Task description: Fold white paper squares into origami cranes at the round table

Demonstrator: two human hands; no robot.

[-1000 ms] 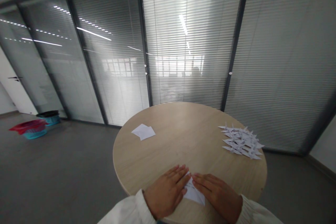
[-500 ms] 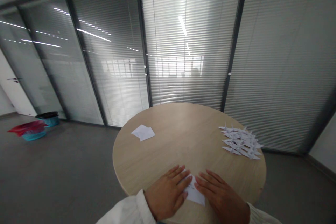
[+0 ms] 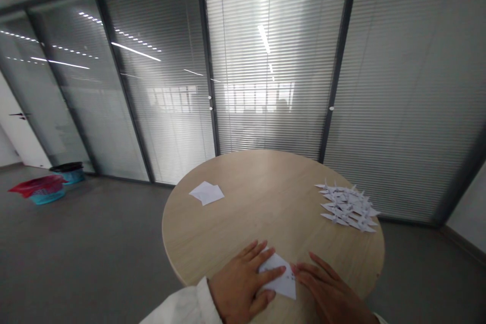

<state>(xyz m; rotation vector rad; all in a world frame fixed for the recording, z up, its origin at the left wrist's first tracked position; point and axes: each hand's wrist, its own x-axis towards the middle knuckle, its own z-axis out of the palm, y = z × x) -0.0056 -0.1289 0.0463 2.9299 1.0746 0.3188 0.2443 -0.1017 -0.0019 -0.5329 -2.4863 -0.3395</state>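
Observation:
A folded white paper (image 3: pixel 284 286) with small dark marks lies on the round wooden table (image 3: pixel 266 212) near its front edge. My left hand (image 3: pixel 245 281) rests palm down on the paper's left side, fingers spread across it. At the right edge of the sheet, my right hand (image 3: pixel 324 281) touches with its fingertips, its fingers stretched out and one raised apart from the others. Part of the paper is hidden under the left fingers.
White paper sheets (image 3: pixel 207 193) lie at the table's left. At the right sits a cluster of several folded paper cranes (image 3: pixel 347 207). Two lined bins stand on the floor, one with a red bag (image 3: pixel 40 186). A glass wall with blinds (image 3: pixel 269 61) runs behind the table.
My right hand has slid right and down to the paper's right edge, uncovering more of it. My left fingers have spread wider over the sheet.

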